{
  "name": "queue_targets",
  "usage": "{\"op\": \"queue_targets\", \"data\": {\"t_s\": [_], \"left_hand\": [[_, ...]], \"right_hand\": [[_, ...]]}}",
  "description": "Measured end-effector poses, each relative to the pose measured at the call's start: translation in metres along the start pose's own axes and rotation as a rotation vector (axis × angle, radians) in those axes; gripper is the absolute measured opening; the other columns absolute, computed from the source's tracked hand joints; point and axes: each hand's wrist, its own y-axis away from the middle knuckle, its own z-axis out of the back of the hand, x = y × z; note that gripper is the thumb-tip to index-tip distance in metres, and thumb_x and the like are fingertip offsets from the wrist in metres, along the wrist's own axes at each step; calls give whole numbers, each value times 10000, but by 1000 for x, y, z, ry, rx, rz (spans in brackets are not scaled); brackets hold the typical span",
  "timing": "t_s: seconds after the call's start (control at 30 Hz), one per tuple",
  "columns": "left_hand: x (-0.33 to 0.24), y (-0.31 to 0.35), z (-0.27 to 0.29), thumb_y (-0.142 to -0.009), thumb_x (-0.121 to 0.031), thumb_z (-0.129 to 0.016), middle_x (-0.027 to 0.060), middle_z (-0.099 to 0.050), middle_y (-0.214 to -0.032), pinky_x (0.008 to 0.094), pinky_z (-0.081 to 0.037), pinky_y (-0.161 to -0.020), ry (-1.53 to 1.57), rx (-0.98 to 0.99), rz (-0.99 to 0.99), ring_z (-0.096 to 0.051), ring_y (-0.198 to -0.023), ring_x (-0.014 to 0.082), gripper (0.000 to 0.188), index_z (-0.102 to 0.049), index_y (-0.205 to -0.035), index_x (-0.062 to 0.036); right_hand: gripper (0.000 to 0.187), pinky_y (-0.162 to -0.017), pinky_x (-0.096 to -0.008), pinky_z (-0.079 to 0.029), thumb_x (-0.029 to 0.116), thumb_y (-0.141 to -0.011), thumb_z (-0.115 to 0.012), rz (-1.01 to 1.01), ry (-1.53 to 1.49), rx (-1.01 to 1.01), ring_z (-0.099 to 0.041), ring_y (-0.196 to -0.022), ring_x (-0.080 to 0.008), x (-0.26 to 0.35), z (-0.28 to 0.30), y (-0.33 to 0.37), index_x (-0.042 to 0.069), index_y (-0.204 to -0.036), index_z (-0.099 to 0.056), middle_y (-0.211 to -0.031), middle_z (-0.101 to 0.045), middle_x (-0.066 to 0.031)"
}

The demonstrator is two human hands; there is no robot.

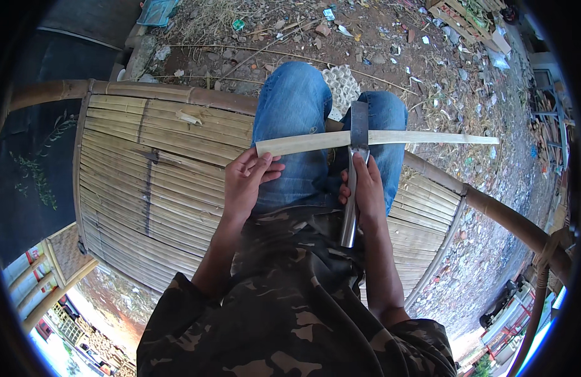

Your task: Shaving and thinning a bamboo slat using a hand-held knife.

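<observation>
A long, pale bamboo strip (290, 144) lies crosswise above my thighs and reaches well past my right knee. My left hand (245, 182) pinches its wide left end between thumb and fingers. Wrapped round the shiny metal handle of a knife (359, 122) is my right hand (364, 188). The knife's dark, flat blade points away from me and crosses over the strip between my knees, hiding a short piece of it. Whether the edge has gone into the bamboo cannot be seen.
I sit on a slatted bamboo bench (177, 207) with a pole frame (485, 204). A small bamboo scrap (188, 117) lies on its slats at the left. Beyond my knees, an egg tray (342, 88) rests on littered ground, and a wooden crate (460, 22) stands far right.
</observation>
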Motion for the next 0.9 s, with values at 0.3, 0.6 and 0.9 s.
{"op": "queue_targets", "data": {"t_s": [0.3, 0.6, 0.9], "left_hand": [[0, -6, 1, -976, -122, -560, 169, -686, -980, 307, -583, -805, -109, 45, -156, -695, -891, 214, 253, -590, -1121, 83], [11, -12, -3, -980, -91, -531, 158, -684, -974, 320, -577, -812, -81, 93, -292, -691, -891, 211, 226, -584, -1118, 80], [18, -10, -2, -981, -74, -522, 161, -683, -976, 306, -572, -814, -155, 75, -288, -689, -902, 208, 226, -575, -1125, 91]], "right_hand": [[291, -425, -248, -435, 365, -1021, -433, 52, 216, 294, -494, -490, -88, -6, -40, 30, 79, -1077, -433, -718, -496, -30], [269, -412, -239, -427, 353, -1029, -418, -28, 150, 278, -491, -491, -81, 3, -46, 37, 86, -1059, -437, -729, -504, -27], [273, -415, -241, -427, 347, -1023, -436, -36, 192, 423, -492, -488, -83, -5, -55, 41, 75, -1047, -424, -701, -493, -28]]}}
